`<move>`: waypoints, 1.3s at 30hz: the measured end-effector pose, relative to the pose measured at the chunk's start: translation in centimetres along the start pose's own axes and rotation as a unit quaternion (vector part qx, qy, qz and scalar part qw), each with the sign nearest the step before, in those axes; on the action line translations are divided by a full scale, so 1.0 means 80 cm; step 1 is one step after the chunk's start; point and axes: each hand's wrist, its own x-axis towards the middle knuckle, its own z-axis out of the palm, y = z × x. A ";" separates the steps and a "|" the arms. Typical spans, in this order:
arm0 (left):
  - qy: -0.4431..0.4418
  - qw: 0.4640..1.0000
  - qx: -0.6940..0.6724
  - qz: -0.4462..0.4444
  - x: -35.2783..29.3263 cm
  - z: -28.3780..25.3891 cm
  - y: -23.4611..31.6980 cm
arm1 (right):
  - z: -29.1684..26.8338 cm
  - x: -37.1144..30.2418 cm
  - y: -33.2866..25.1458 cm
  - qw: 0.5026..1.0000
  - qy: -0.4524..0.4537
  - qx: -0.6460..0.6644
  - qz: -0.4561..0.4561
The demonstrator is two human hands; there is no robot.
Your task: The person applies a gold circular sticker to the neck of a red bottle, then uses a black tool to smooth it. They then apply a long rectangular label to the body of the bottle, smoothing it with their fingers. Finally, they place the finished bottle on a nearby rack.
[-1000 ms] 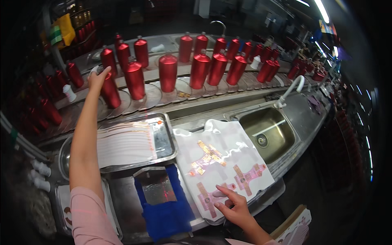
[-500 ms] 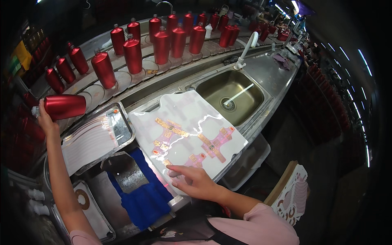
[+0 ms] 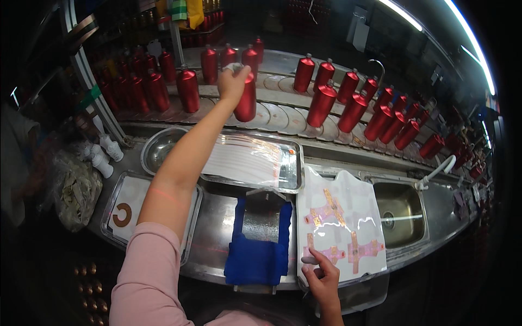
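Observation:
My left hand (image 3: 232, 85) reaches far over the counter and is closed round the neck of a glossy red bottle (image 3: 246, 104). The bottle stands nearly upright at the near edge of the conveyor, and my fingers hide its top. My right hand (image 3: 325, 278) is over the near edge of a white sheet (image 3: 348, 201) that bears pink and gold cross-shaped stickers (image 3: 359, 250). Its thumb and fingers are bent but apart, holding nothing I can see. A grey cover shows on one fingertip. Left of that sheet, a blue cloth (image 3: 256, 263) drapes over a metal stand.
Several red bottles (image 3: 322, 104) stand along the plated conveyor (image 3: 280, 120). A metal tray (image 3: 293, 157) holds a striped white sheet; another tray (image 3: 113, 202) has a brown ring-shaped piece. A sink (image 3: 399, 204) with a white tap (image 3: 437, 171) lies right. White plastic pieces (image 3: 101, 163) stand left.
The view has swung left. My left hand has brought the red bottle from lying sideways to nearly upright on the conveyor. My right hand remains near the sticker sheet's front edge.

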 end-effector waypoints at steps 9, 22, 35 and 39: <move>-0.093 0.976 0.172 -0.093 -0.001 0.075 -0.053 | 0.005 0.028 0.050 0.999 0.007 0.032 0.031; 0.001 0.960 0.244 -0.140 0.085 -0.015 -0.123 | 0.008 0.052 0.064 0.998 0.016 -0.040 0.038; 0.051 0.984 0.118 -0.122 0.045 0.038 -0.117 | 0.009 0.054 0.037 0.998 0.007 -0.012 0.060; 0.039 0.927 -0.260 -0.268 0.022 -0.035 -0.072 | 0.005 0.049 0.014 0.998 0.022 0.010 0.052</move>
